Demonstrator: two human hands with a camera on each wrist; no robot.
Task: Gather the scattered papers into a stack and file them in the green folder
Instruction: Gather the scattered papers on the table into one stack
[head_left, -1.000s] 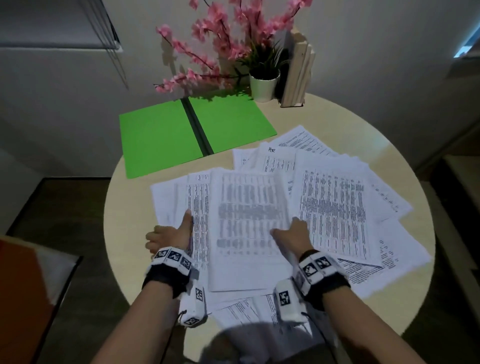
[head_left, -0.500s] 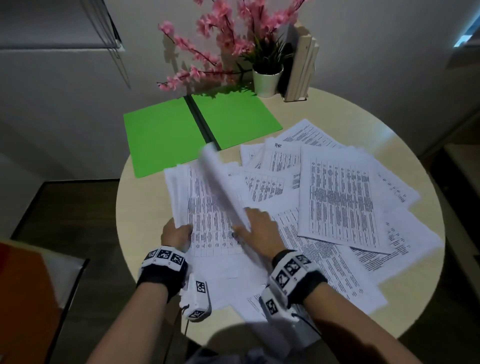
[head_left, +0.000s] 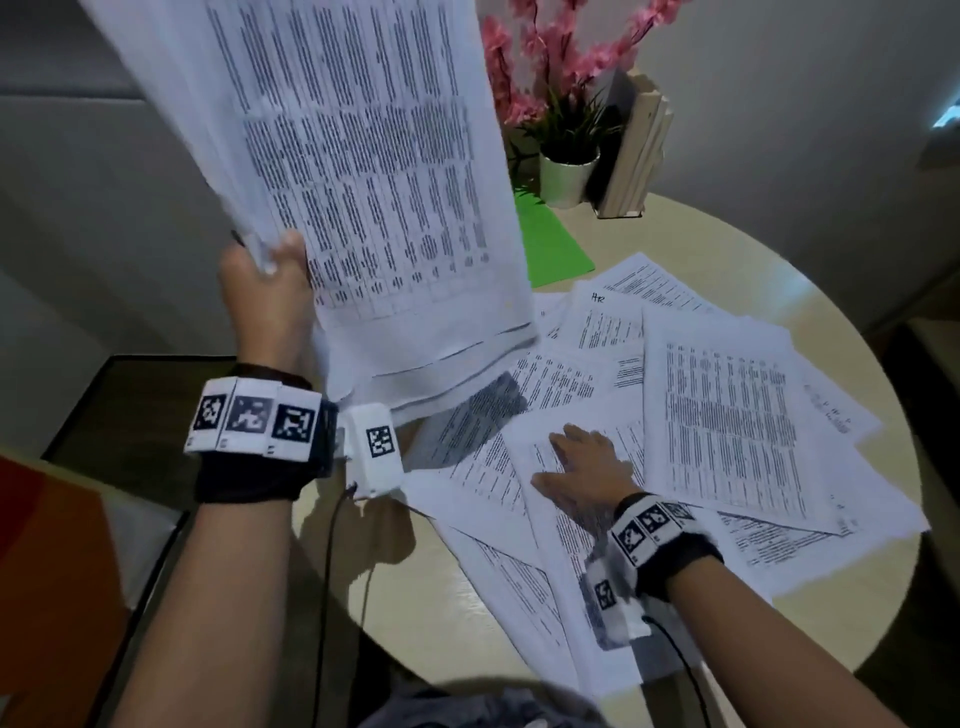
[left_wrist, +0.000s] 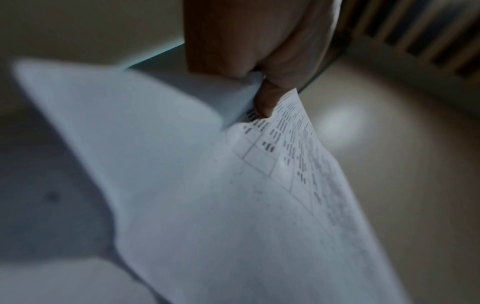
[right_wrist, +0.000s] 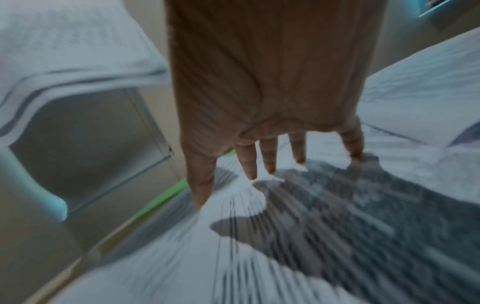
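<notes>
Round beige table fills the frame's right; your left hand clamps a raised sheaf upper left. Scattered papers lie under your flat, spread right hand. Green folder sits behind. One sheet reads "HR".

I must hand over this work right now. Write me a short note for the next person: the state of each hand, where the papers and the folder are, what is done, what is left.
Left hand: grips a bundle of gathered sheets by its edge, raised above the table.
Right hand: fingers straight, flat on a loose sheet near the table's front edge.
Scattered papers: many lie spread and overlapping over the right half of the table.
Green folder: at the back near the flower pot, mostly hidden behind the raised bundle.
Done: part of the papers picked up.
Left: collect the other sheets, square the stack, file it in the folder.
</notes>
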